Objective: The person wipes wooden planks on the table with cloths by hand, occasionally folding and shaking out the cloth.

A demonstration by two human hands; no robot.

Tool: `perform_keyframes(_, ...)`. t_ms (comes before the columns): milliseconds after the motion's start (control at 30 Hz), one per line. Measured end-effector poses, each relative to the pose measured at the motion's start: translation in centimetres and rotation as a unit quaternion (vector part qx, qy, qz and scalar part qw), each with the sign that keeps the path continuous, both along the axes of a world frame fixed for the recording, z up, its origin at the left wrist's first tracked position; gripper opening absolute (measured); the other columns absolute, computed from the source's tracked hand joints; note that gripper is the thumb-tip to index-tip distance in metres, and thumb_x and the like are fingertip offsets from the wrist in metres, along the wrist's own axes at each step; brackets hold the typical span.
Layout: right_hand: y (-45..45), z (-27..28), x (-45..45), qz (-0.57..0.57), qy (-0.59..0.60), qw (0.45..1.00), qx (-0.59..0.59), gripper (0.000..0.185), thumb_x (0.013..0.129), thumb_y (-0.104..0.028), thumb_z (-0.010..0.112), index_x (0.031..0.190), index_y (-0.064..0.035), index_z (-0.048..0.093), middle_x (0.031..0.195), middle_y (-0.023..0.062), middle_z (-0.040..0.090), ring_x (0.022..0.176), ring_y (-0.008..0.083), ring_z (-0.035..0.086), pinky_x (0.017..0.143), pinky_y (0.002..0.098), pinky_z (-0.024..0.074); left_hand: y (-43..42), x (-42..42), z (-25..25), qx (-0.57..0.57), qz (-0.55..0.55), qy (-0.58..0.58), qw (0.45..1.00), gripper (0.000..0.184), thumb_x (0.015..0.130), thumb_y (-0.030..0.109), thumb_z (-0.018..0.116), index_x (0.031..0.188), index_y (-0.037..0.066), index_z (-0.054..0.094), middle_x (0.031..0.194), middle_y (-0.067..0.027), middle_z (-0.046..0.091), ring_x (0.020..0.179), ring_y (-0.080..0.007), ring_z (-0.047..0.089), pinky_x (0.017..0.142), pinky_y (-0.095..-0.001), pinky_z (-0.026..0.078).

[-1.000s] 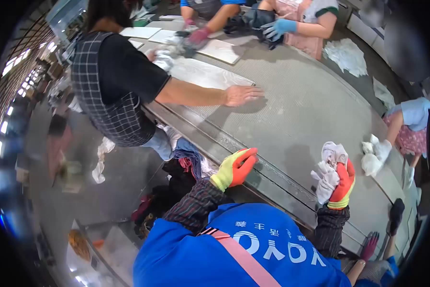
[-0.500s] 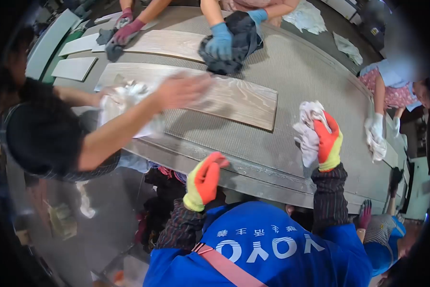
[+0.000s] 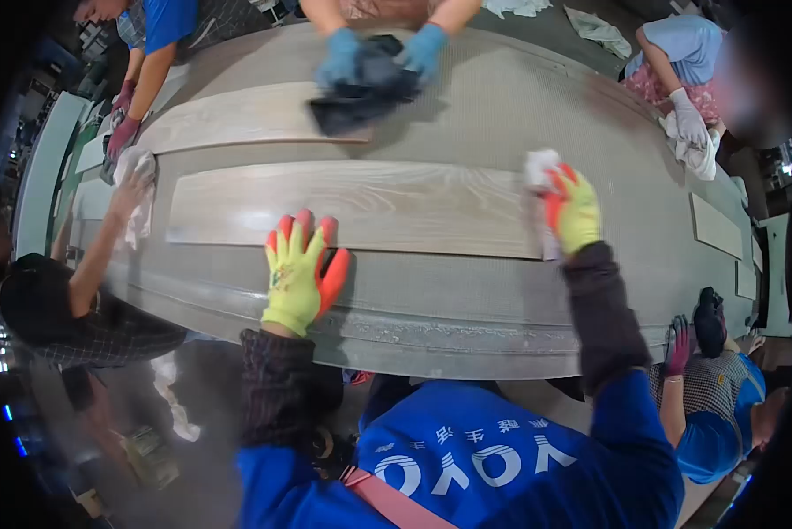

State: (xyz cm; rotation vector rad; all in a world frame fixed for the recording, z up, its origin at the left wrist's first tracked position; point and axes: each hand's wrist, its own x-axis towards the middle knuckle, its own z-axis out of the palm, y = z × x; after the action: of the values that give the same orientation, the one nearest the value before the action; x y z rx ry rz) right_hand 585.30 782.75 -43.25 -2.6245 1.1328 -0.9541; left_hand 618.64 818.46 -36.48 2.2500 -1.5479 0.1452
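A long pale wood-grain plank (image 3: 396, 207) lies flat across the ribbed conveyor surface in front of me. My left hand (image 3: 297, 271), in a yellow glove with orange fingers, is open at the plank's near edge, its fingertips over the wood. At the plank's right end, my right hand (image 3: 574, 212), gloved the same way, grips a white cloth (image 3: 542, 166). Part of the cloth hangs down along that end of the plank. The right fingers are curled around it, partly hidden.
Across from me, a co-worker's blue-gloved hands move a dark cloth (image 3: 374, 84) over a second plank (image 3: 228, 116). At left, another person's bare hand holds a white cloth (image 3: 136, 189). More boards (image 3: 716, 225) lie at right, with co-workers around. The conveyor's metal edge (image 3: 449, 339) runs before me.
My left hand has gone forward and left to the plank, its fingers now spread. The right hand has carried the cloth onto the plank's end. The left-hand co-worker's arm has drawn away leftward.
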Motion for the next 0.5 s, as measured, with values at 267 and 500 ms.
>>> perform_keyframes(267, 4.2, 6.7, 1.5, -0.061, -0.532, 0.7, 0.473, 0.03, 0.106, -0.021, 0.058, 0.124, -0.0005, 0.068, 0.121, 0.0098, 0.07, 0.115, 0.0236, 0.066, 0.101, 0.0372, 0.0533, 8.3, 14.4, -4.9, -0.062, 0.309, -0.071, 0.946, 0.048, 0.1, 0.034, 0.067, 0.14, 0.008, 0.063, 0.149, -0.0261, 0.053, 0.143, -0.0459, 0.044, 0.119, -0.0594, 0.03)
perform_keyframes(500, 16.9, 3.0, 23.7, 0.233, -0.031, 0.972, -0.004, 0.043, 0.083, -0.012, 0.067, 0.126, -0.009, 0.069, 0.134, 0.0173, 0.066, 0.121, 0.0407, 0.062, 0.107, 0.0487, 0.0493, 5.7, 11.3, -5.1, 0.007, 0.255, -0.053, 0.965, 0.044, 0.103, 0.027, 0.066, 0.139, 0.003, 0.064, 0.153, -0.0219, 0.054, 0.14, -0.0392, 0.051, 0.121, -0.0509, 0.031)
